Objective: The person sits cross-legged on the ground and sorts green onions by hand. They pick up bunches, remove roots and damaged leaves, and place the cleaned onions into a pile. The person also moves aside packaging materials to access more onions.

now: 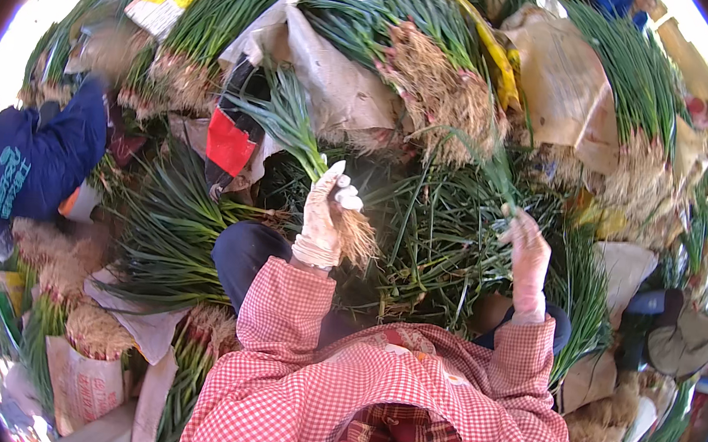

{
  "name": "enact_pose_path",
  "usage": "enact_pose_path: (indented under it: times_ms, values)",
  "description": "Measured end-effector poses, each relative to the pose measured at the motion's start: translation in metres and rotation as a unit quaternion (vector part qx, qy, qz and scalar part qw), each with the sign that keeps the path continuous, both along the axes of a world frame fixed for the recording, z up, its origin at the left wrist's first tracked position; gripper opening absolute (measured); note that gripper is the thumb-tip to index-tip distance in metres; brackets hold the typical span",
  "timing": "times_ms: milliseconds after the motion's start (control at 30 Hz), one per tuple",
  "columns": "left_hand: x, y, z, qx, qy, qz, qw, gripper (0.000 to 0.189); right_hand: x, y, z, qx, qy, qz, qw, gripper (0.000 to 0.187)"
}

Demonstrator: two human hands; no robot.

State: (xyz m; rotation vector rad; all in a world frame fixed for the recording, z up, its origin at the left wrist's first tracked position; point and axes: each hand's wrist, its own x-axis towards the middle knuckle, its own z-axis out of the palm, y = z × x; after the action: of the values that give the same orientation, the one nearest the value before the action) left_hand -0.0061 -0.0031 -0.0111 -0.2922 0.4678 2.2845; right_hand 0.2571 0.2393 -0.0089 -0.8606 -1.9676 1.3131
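My left hand (323,214), in a pale glove, is closed around a small bunch of green onions (296,124). Their leaves point up and left, and their pale roots hang below the fist. My right hand (527,252), gloved too, is raised on the right with its fingertips pinched on a thin green leaf (498,168), which is blurred. Beneath and between the hands lies a heap of loose green leaves (450,231). Left of my knee, a larger pile of green onions (178,235) rests with its leaves fanned to the left.
Bundled green onions with matted roots (433,80) are stacked ahead, partly wrapped in sacking (343,77). A person in a dark blue jacket (43,156) bends at the left. Another person in a grey-green hat (683,343) is at the right. A printed sack (84,387) stands lower left.
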Motion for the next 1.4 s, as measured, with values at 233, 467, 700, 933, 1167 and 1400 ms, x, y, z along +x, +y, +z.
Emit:
enact_pose_path:
  times_ms: [233, 467, 700, 933, 1167, 1400]
  values:
    - [-0.003, 0.005, 0.022, -0.121, 0.131, 0.015, 0.984, 0.02, -0.107, -0.042, 0.035, 0.314, -0.304, 0.297, 0.849, 0.027]
    - [-0.008, 0.031, -0.004, -0.088, 0.093, -0.013, 0.992, 0.05, -0.368, 0.014, 0.018, 0.619, -0.263, 0.099, 0.733, 0.033]
    - [-0.016, 0.024, -0.032, -0.061, -0.013, -0.062, 0.996, 0.034, -0.387, 0.033, 0.008, 0.338, -0.308, 0.079, 0.886, 0.033]
    - [-0.018, 0.028, -0.035, 0.019, 0.061, 0.007, 0.998, 0.022, -0.218, -0.06, 0.017, 0.58, -0.428, 0.047, 0.691, 0.042]
    - [0.007, 0.023, -0.052, -0.207, 0.068, -0.012, 0.976, 0.032, -0.169, -0.084, -0.014, 0.064, -0.397, 0.066, 0.913, 0.042]
    - [0.031, 0.025, -0.068, -0.267, 0.114, 0.065, 0.955, 0.047, -0.216, -0.122, -0.068, -0.286, -0.177, 0.091, 0.937, 0.053]
